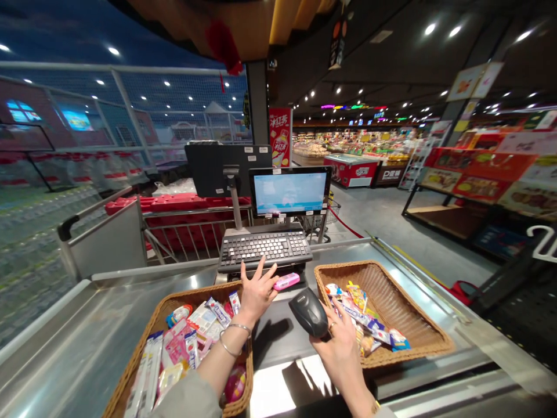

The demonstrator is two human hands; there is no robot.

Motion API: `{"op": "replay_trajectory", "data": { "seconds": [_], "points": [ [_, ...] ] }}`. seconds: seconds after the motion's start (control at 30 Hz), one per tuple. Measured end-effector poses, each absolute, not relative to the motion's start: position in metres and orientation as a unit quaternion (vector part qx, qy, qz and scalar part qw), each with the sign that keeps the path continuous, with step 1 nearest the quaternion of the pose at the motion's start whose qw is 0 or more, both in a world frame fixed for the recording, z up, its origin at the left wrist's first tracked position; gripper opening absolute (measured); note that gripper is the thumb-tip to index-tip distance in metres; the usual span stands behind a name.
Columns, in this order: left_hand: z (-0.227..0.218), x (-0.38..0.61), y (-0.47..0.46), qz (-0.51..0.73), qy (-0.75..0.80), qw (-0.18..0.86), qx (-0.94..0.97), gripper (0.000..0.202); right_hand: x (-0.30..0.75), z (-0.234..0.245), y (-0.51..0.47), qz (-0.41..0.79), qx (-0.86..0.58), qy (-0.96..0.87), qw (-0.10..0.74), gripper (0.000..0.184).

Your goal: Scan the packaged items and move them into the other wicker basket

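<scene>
My left hand (pixel 257 293) is above the front edge of the black keyboard (pixel 265 247), fingers spread. A small pink packet (pixel 287 282) sticks out to the right from between its thumb and forefinger. My right hand (pixel 339 342) grips a black handheld barcode scanner (pixel 308 312), its head tilted toward the space between two baskets. Under my left forearm is the left wicker basket (pixel 163 305), with many wrapped snacks. Beside my right hand is the right wicker basket (pixel 409 310), with several wrapped sweets (pixel 361 307) at its left side.
A lit monitor (pixel 290 193) stands behind the keyboard, next to the dark back of another screen (pixel 217 168). The metal counter (pixel 65 348) runs around both baskets. Beyond are a metal rail (pixel 195 217), a red freezer (pixel 352 169) and shelves of boxed goods (pixel 483 168).
</scene>
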State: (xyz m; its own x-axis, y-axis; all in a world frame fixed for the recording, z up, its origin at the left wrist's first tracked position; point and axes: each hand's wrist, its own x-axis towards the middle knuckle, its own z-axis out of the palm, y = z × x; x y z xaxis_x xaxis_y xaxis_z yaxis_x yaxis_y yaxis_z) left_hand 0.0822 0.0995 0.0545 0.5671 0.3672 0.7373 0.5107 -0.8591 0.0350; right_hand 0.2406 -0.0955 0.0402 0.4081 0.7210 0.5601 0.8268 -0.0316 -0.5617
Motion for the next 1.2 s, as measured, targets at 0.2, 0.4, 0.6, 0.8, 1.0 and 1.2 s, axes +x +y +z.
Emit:
{"op": "replay_trajectory", "data": {
  "seconds": [0.2, 0.4, 0.6, 0.8, 1.0, 1.2],
  "points": [
    [0.055, 0.099, 0.096, -0.391, -0.226, 0.087, -0.888, 0.018, 0.262, 0.033, -0.104, -0.036, -0.736, -0.506, 0.449, 0.034],
    [0.057, 0.122, 0.093, -0.395, -0.201, 0.080, -0.893, 0.018, 0.284, 0.028, -0.114, -0.028, -0.756, -0.447, 0.477, 0.040],
    [0.055, 0.145, 0.091, -0.401, -0.160, 0.070, -0.899, 0.018, 0.298, 0.027, -0.122, -0.040, -0.770, -0.392, 0.502, 0.037],
    [0.051, 0.166, 0.089, -0.392, -0.118, 0.054, -0.911, 0.019, 0.310, 0.032, -0.131, -0.048, -0.779, -0.329, 0.532, 0.034],
    [0.046, 0.188, 0.085, -0.391, -0.088, 0.051, -0.915, 0.018, 0.323, 0.032, -0.141, -0.049, -0.785, -0.269, 0.555, 0.036],
    [0.043, 0.214, 0.079, -0.390, -0.056, 0.035, -0.918, 0.021, 0.336, 0.031, -0.153, -0.039, -0.795, -0.224, 0.562, 0.039]
  ]
}}
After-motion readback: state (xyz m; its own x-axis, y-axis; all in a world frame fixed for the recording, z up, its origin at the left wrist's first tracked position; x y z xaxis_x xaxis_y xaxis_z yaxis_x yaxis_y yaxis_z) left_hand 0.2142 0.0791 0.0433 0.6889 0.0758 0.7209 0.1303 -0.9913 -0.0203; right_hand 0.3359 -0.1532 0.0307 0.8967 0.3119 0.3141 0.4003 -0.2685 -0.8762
